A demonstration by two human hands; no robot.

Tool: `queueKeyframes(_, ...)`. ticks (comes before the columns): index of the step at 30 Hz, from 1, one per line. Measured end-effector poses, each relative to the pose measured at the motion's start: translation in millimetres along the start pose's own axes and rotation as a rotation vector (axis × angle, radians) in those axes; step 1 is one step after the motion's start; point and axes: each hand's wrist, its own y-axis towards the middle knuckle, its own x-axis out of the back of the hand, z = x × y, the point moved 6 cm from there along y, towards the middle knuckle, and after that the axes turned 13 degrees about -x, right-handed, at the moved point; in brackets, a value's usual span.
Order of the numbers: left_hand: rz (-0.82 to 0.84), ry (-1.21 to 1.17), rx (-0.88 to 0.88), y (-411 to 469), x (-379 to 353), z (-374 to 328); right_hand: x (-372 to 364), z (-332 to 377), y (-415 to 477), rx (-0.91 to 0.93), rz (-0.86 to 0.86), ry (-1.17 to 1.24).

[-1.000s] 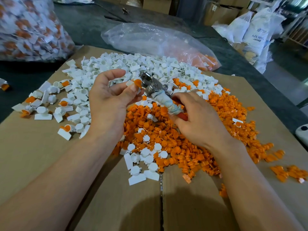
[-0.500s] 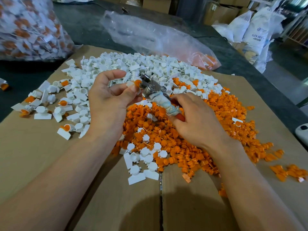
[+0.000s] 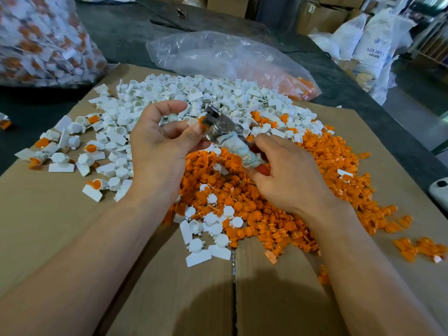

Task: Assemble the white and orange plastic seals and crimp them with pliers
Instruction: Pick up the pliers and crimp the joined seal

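Working over flat, matte brown cardboard (image 3: pixel 60 226) with one seam down its middle. Reaching above a loose heap of ribbed orange inserts (image 3: pixel 278 214), too many for counting. Pinching one white-and-orange seal (image 3: pixel 195 121) between thumb and fingers of the left hand (image 3: pixel 160 151), right at the metal head of the pliers (image 3: pixel 225 128). Curling the right hand (image 3: pixel 291 175) round their rag-wrapped handle. Facing, farther off, a heap of smooth white cups (image 3: pixel 194 93) with flat tags, then two clear crinkled bags: a slack bag (image 3: pixel 218 54) holding some orange pieces, a full bag (image 3: pixel 36 40) bulging with white-and-orange seals.
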Motion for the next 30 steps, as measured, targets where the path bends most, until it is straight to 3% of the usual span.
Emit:
queueKeyframes(7, -0.020, -0.045, 0.023, 0.5, 2.0, 2.4, -5.3, 0.8, 0.5, -0.006, 0.076, 0.157)
queueKeyframes(30, -0.075, -0.022, 0.087, -1.7, 5.0, 4.4, -10.1, 3.9, -0.1, -0.005, 0.094, 0.158)
